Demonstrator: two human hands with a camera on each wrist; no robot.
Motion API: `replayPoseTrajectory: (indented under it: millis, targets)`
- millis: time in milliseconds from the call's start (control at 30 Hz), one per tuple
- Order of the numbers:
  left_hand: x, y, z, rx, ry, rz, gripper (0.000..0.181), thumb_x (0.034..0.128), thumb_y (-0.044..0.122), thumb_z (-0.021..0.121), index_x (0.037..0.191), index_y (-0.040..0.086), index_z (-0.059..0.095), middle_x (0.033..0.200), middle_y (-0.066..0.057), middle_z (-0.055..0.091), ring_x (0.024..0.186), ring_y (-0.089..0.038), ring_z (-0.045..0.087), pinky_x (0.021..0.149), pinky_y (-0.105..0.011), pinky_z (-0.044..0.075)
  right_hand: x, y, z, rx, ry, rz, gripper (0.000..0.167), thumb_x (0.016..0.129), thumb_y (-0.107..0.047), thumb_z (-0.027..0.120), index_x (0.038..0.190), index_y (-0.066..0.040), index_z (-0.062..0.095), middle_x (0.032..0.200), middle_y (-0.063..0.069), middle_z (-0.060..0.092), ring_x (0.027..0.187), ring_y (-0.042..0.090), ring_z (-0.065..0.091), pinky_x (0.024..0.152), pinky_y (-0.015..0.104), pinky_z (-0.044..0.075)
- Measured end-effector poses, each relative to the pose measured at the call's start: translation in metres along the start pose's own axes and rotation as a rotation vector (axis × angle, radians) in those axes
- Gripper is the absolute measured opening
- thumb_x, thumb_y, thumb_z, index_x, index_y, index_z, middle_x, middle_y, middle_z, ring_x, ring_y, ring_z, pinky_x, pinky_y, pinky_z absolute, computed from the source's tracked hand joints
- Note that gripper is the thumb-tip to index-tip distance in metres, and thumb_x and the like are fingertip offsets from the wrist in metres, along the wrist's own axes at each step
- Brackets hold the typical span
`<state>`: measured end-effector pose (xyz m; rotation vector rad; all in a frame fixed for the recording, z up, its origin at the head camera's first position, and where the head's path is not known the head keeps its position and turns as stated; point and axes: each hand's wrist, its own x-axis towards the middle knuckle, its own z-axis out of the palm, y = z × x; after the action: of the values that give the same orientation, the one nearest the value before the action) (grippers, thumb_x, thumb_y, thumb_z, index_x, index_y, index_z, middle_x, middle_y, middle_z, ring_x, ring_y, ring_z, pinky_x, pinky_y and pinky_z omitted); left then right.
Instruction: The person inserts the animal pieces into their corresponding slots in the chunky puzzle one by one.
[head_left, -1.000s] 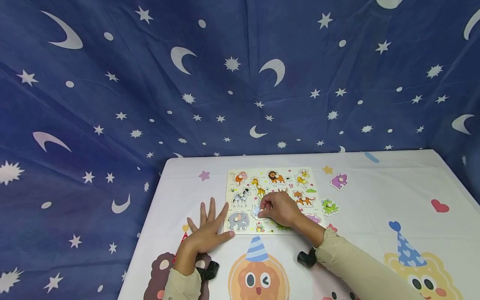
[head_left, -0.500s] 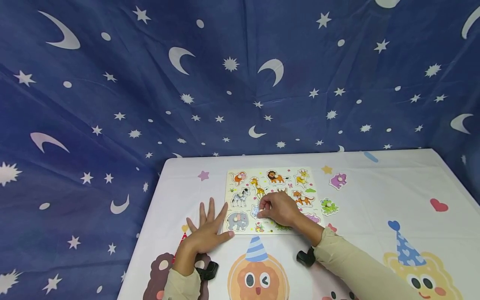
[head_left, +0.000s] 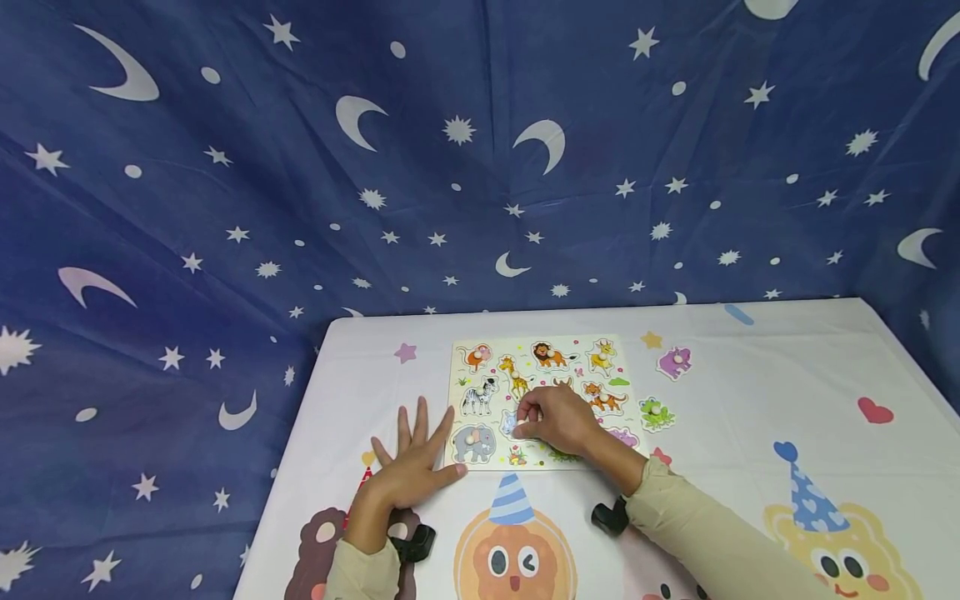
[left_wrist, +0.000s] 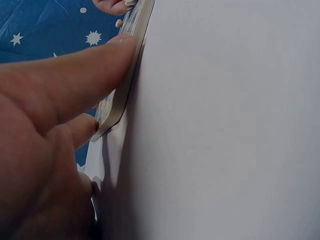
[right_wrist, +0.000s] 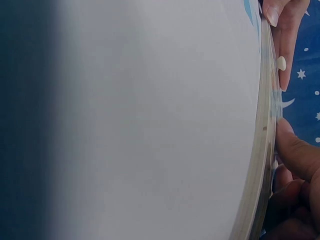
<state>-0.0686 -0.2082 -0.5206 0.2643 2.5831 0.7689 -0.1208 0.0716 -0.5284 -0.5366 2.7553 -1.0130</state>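
A cream animal puzzle board [head_left: 502, 343] lies on the table, holding knobbed pieces such as an elephant [head_left: 474, 444], a zebra [head_left: 477, 397] and a lion [head_left: 551, 356]. My right hand [head_left: 564, 421] pinches a light blue animal puzzle piece [head_left: 507, 423] at the board's lower middle, covering most of it. With fingers spread, my left hand [head_left: 408, 477] rests at the board's left edge; in the left wrist view its thumb [left_wrist: 95, 75] touches the board's side. The right wrist view shows my right thumb [right_wrist: 295, 150] low over the board's face.
Right of the board lie a loose purple hippo piece [head_left: 674, 363] and a green frog piece [head_left: 657, 415]. A white cloth printed with cartoon figures covers the table [head_left: 757, 383]. Behind it hangs a blue curtain [head_left: 442, 167] with moons and stars.
Both hands keep their places, the right one still at the light blue piece. The whole view has shifted very slightly.
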Motion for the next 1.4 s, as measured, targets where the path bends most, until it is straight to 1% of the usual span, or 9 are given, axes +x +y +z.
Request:
replayPoseTrajectory:
  millis: [233,400,500,533,600,867,1033,1233,1400]
  targets:
    - [0.001,-0.001,0.000,0.008,-0.002,-0.002,0.089,0.0941,0.053,0.065,0.165,0.033,0.015,0.170,-0.013,-0.023,0.152,-0.044,-0.031,0.102,-0.080,-0.028,0.000,0.003,-0.002,-0.010,-0.025,-0.026,0.022,0.079,-0.035,0.088,0.082,-0.027,0.068,0.072,-0.016,0.057,0.065,0.003,0.049,0.068,0.027,0.041]
    - [0.002,-0.001,0.000,0.009,0.002,0.001,0.089,0.0942,0.053,0.064,0.165,0.033,0.015,0.170,-0.013,-0.023,0.151,-0.044,-0.031,0.101,-0.080,-0.028,-0.002,0.006,-0.009,0.070,-0.052,-0.076,0.025,0.078,-0.028,0.089,0.091,-0.020,0.071,0.078,-0.008,0.061,0.067,0.005,0.049,0.073,0.029,0.045]
    - [0.002,-0.001,0.000,0.009,0.006,0.002,0.088,0.0941,0.053,0.065,0.165,0.033,0.015,0.170,-0.013,-0.022,0.152,-0.044,-0.031,0.102,-0.080,-0.027,-0.006,0.007,-0.015,0.135,-0.047,-0.084,0.026,0.078,-0.025,0.089,0.095,-0.016,0.072,0.081,-0.003,0.062,0.067,0.007,0.049,0.071,0.027,0.045]
    - [0.001,-0.001,0.000,0.011,0.005,0.000,0.089,0.0941,0.053,0.065,0.165,0.033,0.015,0.170,-0.013,-0.022,0.152,-0.044,-0.031,0.102,-0.080,-0.027,-0.007,0.008,-0.017,0.150,-0.044,-0.080,0.026,0.079,-0.025,0.089,0.096,-0.015,0.072,0.081,-0.003,0.062,0.067,0.008,0.049,0.066,0.025,0.045]
    - [0.000,0.000,0.000,0.007,0.004,0.000,0.088,0.0941,0.052,0.065,0.165,0.032,0.015,0.170,-0.014,-0.021,0.152,-0.045,-0.030,0.102,-0.080,-0.027,-0.010,0.010,-0.021,0.173,-0.036,-0.068,0.026,0.080,-0.024,0.088,0.097,-0.014,0.072,0.081,-0.004,0.062,0.067,0.009,0.050,0.064,0.024,0.044]
    - [-0.002,0.001,-0.003,-0.002,-0.010,0.006,0.089,0.0952,0.053,0.064,0.165,0.031,0.014,0.170,-0.014,-0.023,0.151,-0.045,-0.031,0.101,-0.080,-0.029,-0.021,0.022,-0.055,0.192,0.035,-0.018,0.027,0.082,-0.026,0.087,0.100,-0.010,0.074,0.082,-0.005,0.062,0.065,0.012,0.052,0.060,0.024,0.045]
    - [-0.001,-0.001,-0.003,0.008,-0.012,0.005,0.089,0.0955,0.053,0.064,0.165,0.032,0.012,0.169,-0.013,-0.024,0.151,-0.044,-0.032,0.101,-0.080,-0.029,-0.033,0.039,-0.079,0.144,0.112,0.030,0.025,0.082,-0.026,0.087,0.100,-0.013,0.075,0.082,-0.004,0.062,0.069,0.014,0.053,0.059,0.024,0.045]
    - [0.001,-0.002,-0.001,0.008,-0.009,0.009,0.088,0.0954,0.054,0.063,0.165,0.033,0.013,0.169,-0.013,-0.024,0.151,-0.044,-0.032,0.101,-0.080,-0.028,-0.054,0.069,-0.108,0.054,0.202,0.083,0.026,0.084,-0.029,0.085,0.103,-0.012,0.077,0.083,-0.002,0.062,0.071,0.015,0.055,0.058,0.025,0.045]
    - [0.002,-0.003,0.000,0.008,-0.009,0.006,0.089,0.0950,0.054,0.064,0.165,0.034,0.012,0.170,-0.012,-0.023,0.151,-0.043,-0.032,0.101,-0.079,-0.029,-0.071,0.095,-0.127,-0.028,0.213,0.155,0.027,0.086,-0.030,0.084,0.105,-0.013,0.077,0.086,0.000,0.061,0.079,0.017,0.055,0.065,0.024,0.046]
